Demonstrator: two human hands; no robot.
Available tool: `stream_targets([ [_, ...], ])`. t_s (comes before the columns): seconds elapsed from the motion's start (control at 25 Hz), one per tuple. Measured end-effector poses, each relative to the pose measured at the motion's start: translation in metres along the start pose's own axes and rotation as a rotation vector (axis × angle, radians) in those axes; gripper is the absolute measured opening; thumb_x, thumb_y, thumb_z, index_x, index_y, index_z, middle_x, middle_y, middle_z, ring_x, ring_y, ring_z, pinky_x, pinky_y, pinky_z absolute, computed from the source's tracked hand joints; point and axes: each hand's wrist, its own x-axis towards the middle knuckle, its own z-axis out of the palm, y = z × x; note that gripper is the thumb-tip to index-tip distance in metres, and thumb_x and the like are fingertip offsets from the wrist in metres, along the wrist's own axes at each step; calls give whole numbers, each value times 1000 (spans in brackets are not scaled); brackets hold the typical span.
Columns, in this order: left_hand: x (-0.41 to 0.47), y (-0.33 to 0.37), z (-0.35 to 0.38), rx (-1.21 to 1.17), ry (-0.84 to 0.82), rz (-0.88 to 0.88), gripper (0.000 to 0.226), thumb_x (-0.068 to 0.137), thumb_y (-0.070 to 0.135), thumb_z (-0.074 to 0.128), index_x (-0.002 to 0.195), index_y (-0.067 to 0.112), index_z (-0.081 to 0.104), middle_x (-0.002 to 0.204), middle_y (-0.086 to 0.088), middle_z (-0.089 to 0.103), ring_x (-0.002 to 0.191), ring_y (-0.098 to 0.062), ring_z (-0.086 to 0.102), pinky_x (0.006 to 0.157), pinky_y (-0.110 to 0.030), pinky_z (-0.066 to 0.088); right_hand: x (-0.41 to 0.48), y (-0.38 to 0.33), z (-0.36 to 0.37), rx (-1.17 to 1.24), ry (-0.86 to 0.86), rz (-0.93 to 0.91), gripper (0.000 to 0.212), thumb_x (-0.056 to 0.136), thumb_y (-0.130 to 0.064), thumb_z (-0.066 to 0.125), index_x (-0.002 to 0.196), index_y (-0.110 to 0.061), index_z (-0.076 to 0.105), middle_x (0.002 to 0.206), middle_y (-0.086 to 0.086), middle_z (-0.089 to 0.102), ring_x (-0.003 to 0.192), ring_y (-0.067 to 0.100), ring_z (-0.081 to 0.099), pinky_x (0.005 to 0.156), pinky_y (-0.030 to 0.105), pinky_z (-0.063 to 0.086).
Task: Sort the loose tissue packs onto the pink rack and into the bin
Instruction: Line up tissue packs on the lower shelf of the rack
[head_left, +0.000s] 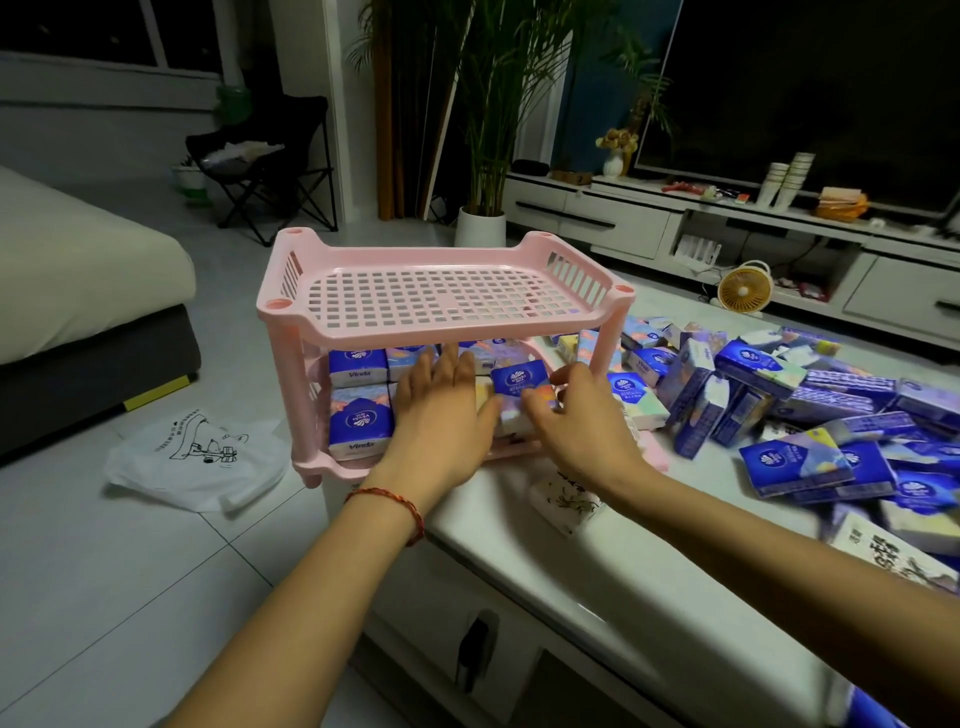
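Observation:
A pink two-tier rack (436, 296) stands at the left corner of a white table (597, 551). Its top shelf is bare; blue tissue packs (358, 400) fill the left of its lower shelf. My left hand (441, 415) reaches into the lower shelf with straight fingers, its thumb against a stack of packs. My right hand (576, 415) pinches the top blue pack (519, 382) of that stack at its right edge. A large heap of loose blue packs (810, 410) covers the table to the right. No bin is in view.
A white plastic bag (197, 457) lies on the tiled floor left of the table. A sofa (78, 291) is at far left. A small yellow fan (744, 289), a TV stand (727, 223) and a potted palm (480, 223) are behind the table.

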Motion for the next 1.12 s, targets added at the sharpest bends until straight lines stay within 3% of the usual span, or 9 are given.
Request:
stream_targets([
  [0.12, 10, 1, -1, 58, 8, -2, 54, 100, 32, 24, 149, 14, 9, 157, -5, 6, 144, -30, 1, 117, -44, 2, -14, -6, -4, -412, 56, -178, 43, 92, -47, 43, 119, -14, 41, 129, 10, 35, 99, 35, 55, 67, 34, 35],
  [0.24, 17, -1, -3, 152, 0, -15, 53, 100, 29, 25, 148, 14, 10, 154, -7, 13, 142, -32, 8, 116, -45, 3, -19, -11, -2, -534, 10, -235, 51, 91, -56, 38, 121, -16, 39, 123, 9, 36, 100, 35, 55, 71, 36, 38],
  [0.52, 22, -6, -2, 184, -52, -38, 51, 101, 29, 25, 149, 18, 12, 157, -3, 7, 144, -32, 1, 117, -47, -3, -8, -11, -4, -532, -68, -206, 47, 92, -49, 41, 123, -14, 41, 128, 12, 36, 104, 35, 55, 79, 37, 43],
  [0.76, 24, -8, 0, 158, -47, -58, 51, 100, 30, 28, 148, 16, 14, 157, -5, 10, 144, -30, 1, 117, -48, -1, -1, -13, -3, -532, -70, -189, 42, 92, -38, 42, 122, -10, 42, 126, 15, 38, 100, 37, 54, 69, 34, 34],
  [1.0, 24, -5, 1, 158, -12, -61, 50, 100, 26, 31, 147, 15, 18, 155, -7, 14, 143, -30, 6, 117, -48, 1, 17, -19, 5, -439, -61, -182, 39, 94, -16, 40, 131, -4, 33, 129, 20, 36, 100, 40, 54, 67, 35, 36],
  [1.12, 23, -7, 1, 154, -12, -54, 51, 100, 26, 32, 147, 15, 16, 155, -7, 14, 143, -30, 8, 117, -49, 4, 23, -20, 8, -457, -101, -171, 41, 94, -24, 42, 131, -7, 36, 134, 18, 33, 106, 37, 54, 72, 34, 38],
])
